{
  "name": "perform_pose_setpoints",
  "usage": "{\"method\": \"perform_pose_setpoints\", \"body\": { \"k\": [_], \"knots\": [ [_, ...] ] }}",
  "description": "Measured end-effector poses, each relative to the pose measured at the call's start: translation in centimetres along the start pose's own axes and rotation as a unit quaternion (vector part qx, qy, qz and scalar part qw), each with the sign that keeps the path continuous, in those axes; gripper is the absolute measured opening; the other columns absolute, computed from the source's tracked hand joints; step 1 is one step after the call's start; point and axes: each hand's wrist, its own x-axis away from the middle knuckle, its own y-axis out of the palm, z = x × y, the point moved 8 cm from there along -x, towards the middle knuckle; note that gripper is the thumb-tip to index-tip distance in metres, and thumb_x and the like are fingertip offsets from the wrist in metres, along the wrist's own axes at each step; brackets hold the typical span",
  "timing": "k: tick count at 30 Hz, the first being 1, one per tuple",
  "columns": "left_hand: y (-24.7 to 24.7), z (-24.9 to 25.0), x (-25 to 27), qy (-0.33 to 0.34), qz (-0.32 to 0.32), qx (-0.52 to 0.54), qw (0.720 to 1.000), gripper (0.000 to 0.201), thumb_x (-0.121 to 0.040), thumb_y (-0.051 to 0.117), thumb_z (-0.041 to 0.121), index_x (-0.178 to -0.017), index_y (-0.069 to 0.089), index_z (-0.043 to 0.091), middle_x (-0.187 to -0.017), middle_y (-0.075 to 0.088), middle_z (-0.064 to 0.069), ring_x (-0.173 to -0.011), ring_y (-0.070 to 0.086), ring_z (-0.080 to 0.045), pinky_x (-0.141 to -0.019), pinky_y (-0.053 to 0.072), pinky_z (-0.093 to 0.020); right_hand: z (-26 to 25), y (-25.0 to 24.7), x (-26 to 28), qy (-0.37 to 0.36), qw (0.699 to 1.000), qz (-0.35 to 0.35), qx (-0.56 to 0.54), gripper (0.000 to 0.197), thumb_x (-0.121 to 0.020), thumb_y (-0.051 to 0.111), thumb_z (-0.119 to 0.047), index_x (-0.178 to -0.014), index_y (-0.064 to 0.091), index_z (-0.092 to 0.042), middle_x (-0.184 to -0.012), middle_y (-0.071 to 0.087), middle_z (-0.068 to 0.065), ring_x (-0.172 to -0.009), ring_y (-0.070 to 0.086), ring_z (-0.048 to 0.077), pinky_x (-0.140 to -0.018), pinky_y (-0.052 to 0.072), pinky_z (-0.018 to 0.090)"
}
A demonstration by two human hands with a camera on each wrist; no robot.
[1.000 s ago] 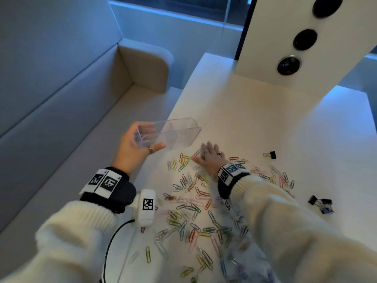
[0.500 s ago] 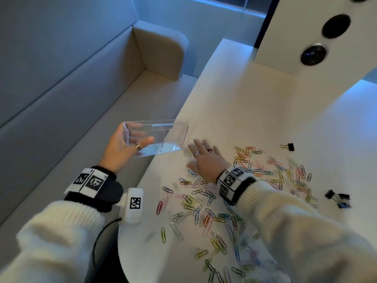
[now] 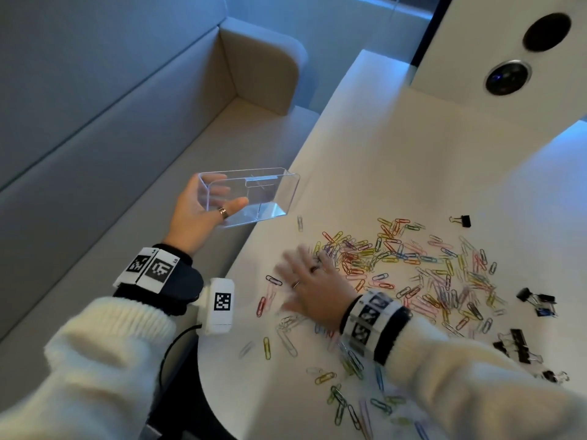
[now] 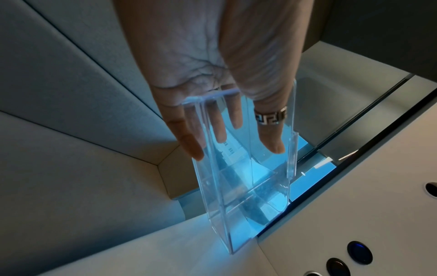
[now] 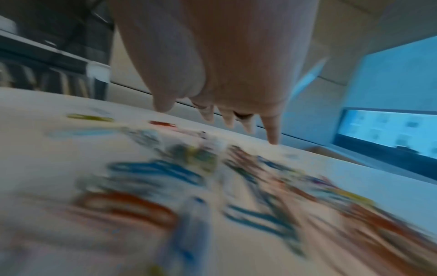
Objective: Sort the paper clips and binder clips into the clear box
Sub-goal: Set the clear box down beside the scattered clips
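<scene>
My left hand point(image 3: 203, 214) holds the clear box point(image 3: 266, 193) beside the table's left edge, thumb inside and fingers behind its wall; the box point(image 4: 238, 186) is empty, with a divider across it. Several coloured paper clips point(image 3: 397, 268) lie spread over the white table point(image 3: 397, 147). My right hand point(image 3: 309, 277) lies flat, fingers spread, on the clips at the left of the pile; in the right wrist view the straight fingers point(image 5: 272, 130) point down at blurred clips point(image 5: 165, 171). Black binder clips point(image 3: 536, 301) lie at the right, one more point(image 3: 462, 220) further back.
A grey upholstered bench point(image 3: 133, 160) runs along the left, below the table edge. A white panel with round dark sockets point(image 3: 508, 77) rises at the table's back right. More binder clips point(image 3: 521, 344) lie by my right sleeve.
My right hand has slid back toward me and to the left across the clips, pushing some along. The left hand has kept the box beside the table's left edge and tilted it.
</scene>
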Motion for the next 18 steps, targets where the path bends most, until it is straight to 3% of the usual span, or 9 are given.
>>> {"method": "perform_pose_setpoints", "body": {
  "k": [2,5,9,12,14,18],
  "knots": [
    [-0.1,0.0,0.4,-0.003,-0.001,0.001,1.000,0.037,-0.072,0.075,0.016,-0.095,0.051,0.032,-0.095,0.059,0.004,-0.083,0.059,-0.012,-0.057,0.056,-0.022,-5.1,1.2,0.0,-0.120,0.992,0.018,0.045,0.068,-0.083,0.019,-0.062,-0.143,0.018,-0.029,-0.153,0.020,0.003,-0.140,0.019,0.034,-0.107,0.022,0.058],
    [0.2,-0.1,0.9,-0.008,-0.020,-0.019,1.000,0.040,-0.069,0.079,0.018,-0.095,0.053,0.032,-0.096,0.060,0.001,-0.085,0.060,-0.015,-0.061,0.057,-0.028,-10.0,4.6,1.3,-0.245,0.965,-0.030,0.092,0.063,-0.089,0.021,-0.062,-0.144,0.003,-0.037,-0.156,-0.001,-0.003,-0.143,-0.003,0.031,-0.111,0.004,0.061],
    [0.5,-0.2,1.2,-0.016,-0.029,-0.048,0.998,0.040,-0.068,0.078,0.017,-0.094,0.053,0.034,-0.096,0.059,0.001,-0.088,0.059,-0.016,-0.077,0.053,-0.042,-7.6,5.8,2.2,-0.217,0.969,-0.038,0.111,0.066,-0.087,0.017,-0.063,-0.145,0.003,-0.033,-0.156,0.002,-0.006,-0.143,0.000,0.030,-0.111,0.004,0.059],
    [0.6,-0.1,1.4,-0.019,-0.030,-0.050,0.998,0.039,-0.069,0.077,0.017,-0.094,0.053,0.035,-0.096,0.059,0.002,-0.087,0.059,-0.016,-0.079,0.053,-0.044,-3.5,5.8,3.5,-0.153,0.981,-0.059,0.102,0.069,-0.083,0.012,-0.065,-0.140,0.030,-0.031,-0.149,0.031,-0.006,-0.137,0.029,0.028,-0.106,0.026,0.056],
    [0.3,-0.1,1.5,-0.017,-0.021,-0.044,0.999,0.038,-0.069,0.076,0.017,-0.093,0.052,0.035,-0.094,0.059,0.005,-0.086,0.058,-0.014,-0.081,0.052,-0.045,-2.1,5.1,4.0,-0.131,0.986,-0.052,0.088,0.068,-0.084,0.014,-0.064,-0.134,0.043,-0.028,-0.144,0.041,-0.002,-0.131,0.040,0.027,-0.103,0.033,0.054],
    [0.3,-0.5,1.9,-0.019,0.000,-0.033,0.999,0.039,-0.071,0.076,0.014,-0.094,0.052,0.034,-0.095,0.059,0.007,-0.088,0.057,-0.014,-0.083,0.052,-0.049,-3.6,3.0,1.4,-0.130,0.989,-0.005,0.067,0.067,-0.086,0.013,-0.061,-0.137,0.039,-0.027,-0.147,0.035,-0.003,-0.133,0.037,0.027,-0.103,0.035,0.053]
  ]
}}
